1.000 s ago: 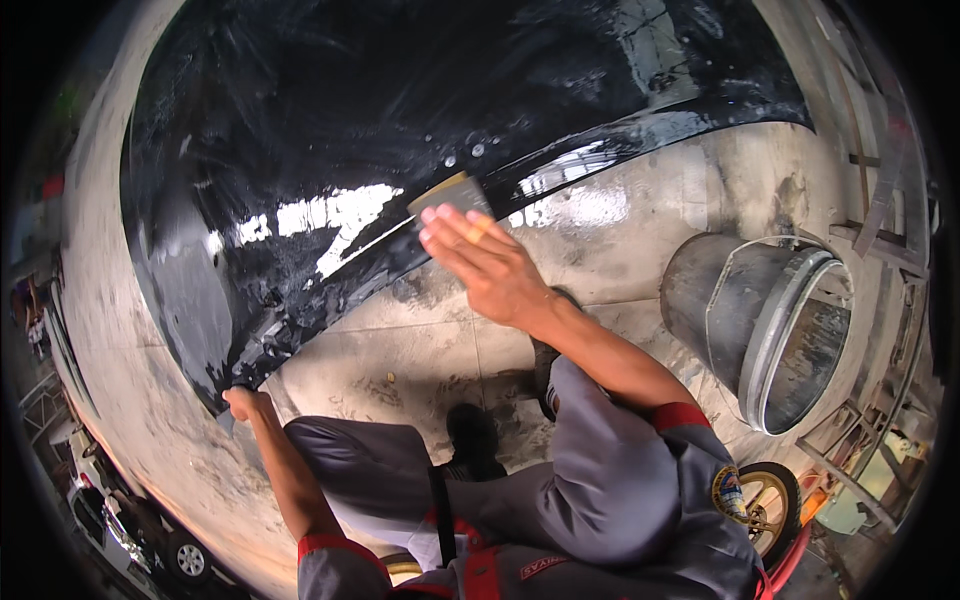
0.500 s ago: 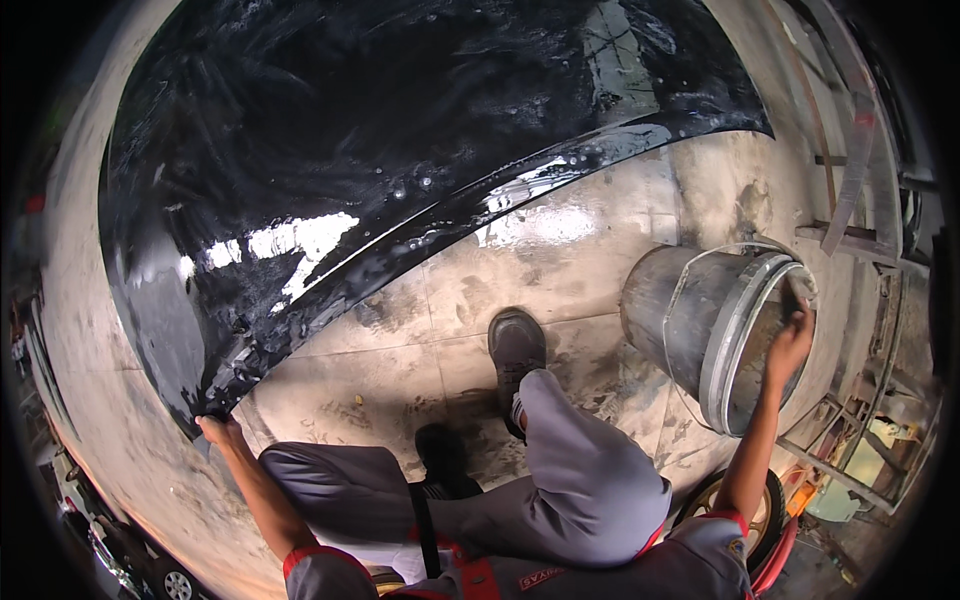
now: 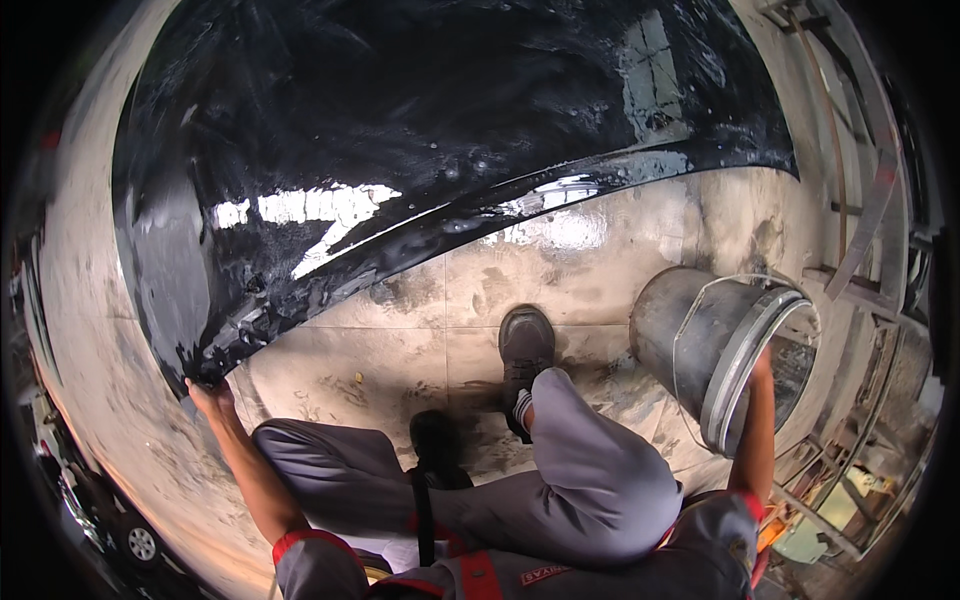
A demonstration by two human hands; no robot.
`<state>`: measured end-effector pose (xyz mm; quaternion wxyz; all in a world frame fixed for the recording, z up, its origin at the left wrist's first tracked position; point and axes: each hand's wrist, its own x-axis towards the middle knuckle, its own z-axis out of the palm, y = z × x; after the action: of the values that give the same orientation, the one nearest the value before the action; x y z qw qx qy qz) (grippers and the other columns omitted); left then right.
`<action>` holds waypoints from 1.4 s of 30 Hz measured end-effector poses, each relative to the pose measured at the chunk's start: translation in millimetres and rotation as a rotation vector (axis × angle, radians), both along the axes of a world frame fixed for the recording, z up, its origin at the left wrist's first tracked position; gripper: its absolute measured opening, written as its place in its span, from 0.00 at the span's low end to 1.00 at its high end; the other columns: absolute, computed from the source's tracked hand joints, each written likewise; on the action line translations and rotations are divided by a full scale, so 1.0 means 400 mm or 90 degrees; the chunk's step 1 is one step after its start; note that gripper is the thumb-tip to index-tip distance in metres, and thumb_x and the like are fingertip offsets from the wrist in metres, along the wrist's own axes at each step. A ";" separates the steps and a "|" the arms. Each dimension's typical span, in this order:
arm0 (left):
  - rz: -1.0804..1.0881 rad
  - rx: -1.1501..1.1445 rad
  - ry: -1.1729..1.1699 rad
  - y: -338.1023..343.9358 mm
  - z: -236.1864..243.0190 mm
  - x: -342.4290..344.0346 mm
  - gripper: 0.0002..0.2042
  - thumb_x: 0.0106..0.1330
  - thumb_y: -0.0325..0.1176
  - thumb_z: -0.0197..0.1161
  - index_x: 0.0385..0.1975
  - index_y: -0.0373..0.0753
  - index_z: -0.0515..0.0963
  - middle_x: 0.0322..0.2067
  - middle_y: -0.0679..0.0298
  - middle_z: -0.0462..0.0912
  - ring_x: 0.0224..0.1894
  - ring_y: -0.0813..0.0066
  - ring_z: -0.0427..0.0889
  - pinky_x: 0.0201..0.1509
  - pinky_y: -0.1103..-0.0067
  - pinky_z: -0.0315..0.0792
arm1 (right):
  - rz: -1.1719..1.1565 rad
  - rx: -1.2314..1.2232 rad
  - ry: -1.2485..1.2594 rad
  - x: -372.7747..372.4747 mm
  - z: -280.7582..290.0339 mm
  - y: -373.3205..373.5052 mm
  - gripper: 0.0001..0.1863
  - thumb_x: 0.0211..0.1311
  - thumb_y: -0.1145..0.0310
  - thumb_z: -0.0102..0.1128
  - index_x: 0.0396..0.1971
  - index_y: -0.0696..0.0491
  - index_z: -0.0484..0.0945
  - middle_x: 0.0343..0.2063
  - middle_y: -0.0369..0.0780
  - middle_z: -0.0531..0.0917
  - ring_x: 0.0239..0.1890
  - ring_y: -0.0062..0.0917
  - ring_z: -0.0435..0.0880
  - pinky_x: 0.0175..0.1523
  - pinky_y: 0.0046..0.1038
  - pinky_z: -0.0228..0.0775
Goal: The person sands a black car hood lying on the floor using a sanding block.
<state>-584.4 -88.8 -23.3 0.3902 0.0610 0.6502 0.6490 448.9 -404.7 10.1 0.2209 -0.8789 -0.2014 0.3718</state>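
Note:
A glossy black car hood (image 3: 420,110), wet and streaked, spans the far part of the view, with grey dull patches at its left end and far right. My left hand (image 3: 211,397) grips its near left corner, fingers closed around the edge. To the right, a grey, scuffed bucket (image 3: 675,310) with a wire handle leans with its mouth facing right. My right hand (image 3: 763,370) reaches into that mouth; the rim and wall hide the fingers, so whether it holds anything does not show.
Stained, wet floor tiles (image 3: 400,340) lie between the hood and my shoes (image 3: 526,345). Metal frames (image 3: 850,270) line the right side. A pale green object (image 3: 820,520) sits among them at lower right. A car wheel (image 3: 141,543) shows at lower left.
My right hand has gone from the bucket's rim down inside its mouth. The left hand stays on the hood's corner. The view has shifted slightly.

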 end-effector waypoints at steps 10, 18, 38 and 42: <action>0.047 -0.030 0.111 0.009 -0.088 -0.093 0.17 0.72 0.34 0.48 0.53 0.31 0.75 0.48 0.53 0.82 0.43 0.57 0.86 0.51 0.61 0.82 | 0.323 0.481 -0.358 -0.581 0.399 0.572 0.23 0.79 0.66 0.38 0.66 0.61 0.70 0.64 0.48 0.75 0.68 0.38 0.71 0.74 0.37 0.55; 0.262 -0.295 0.280 0.015 -0.078 0.069 0.30 0.71 0.44 0.58 0.50 0.12 0.68 0.48 0.42 0.79 0.44 0.59 0.83 0.52 0.69 0.75 | 1.198 0.527 -0.165 -1.132 0.117 0.953 0.29 0.62 0.79 0.51 0.66 0.53 0.70 0.69 0.39 0.69 0.72 0.31 0.65 0.75 0.37 0.58; 0.336 -0.279 0.319 0.009 -0.063 0.193 0.28 0.73 0.45 0.54 0.52 0.18 0.61 0.49 0.38 0.73 0.51 0.55 0.75 0.61 0.68 0.66 | 1.673 0.323 -0.215 -1.030 0.178 1.130 0.30 0.63 0.75 0.49 0.68 0.51 0.69 0.71 0.38 0.66 0.74 0.29 0.61 0.74 0.39 0.57; 0.341 -0.307 0.378 0.044 -0.021 0.229 0.26 0.73 0.43 0.57 0.47 0.18 0.66 0.47 0.39 0.76 0.49 0.57 0.77 0.58 0.68 0.68 | 1.619 0.351 -0.158 -1.361 0.186 1.083 0.32 0.61 0.79 0.48 0.69 0.54 0.67 0.71 0.40 0.66 0.74 0.33 0.61 0.75 0.41 0.56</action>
<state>-492.6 -71.0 -31.7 0.0089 -0.0183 0.8591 0.5114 -95.3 28.3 84.7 -0.1309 -0.0293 -0.9739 0.1831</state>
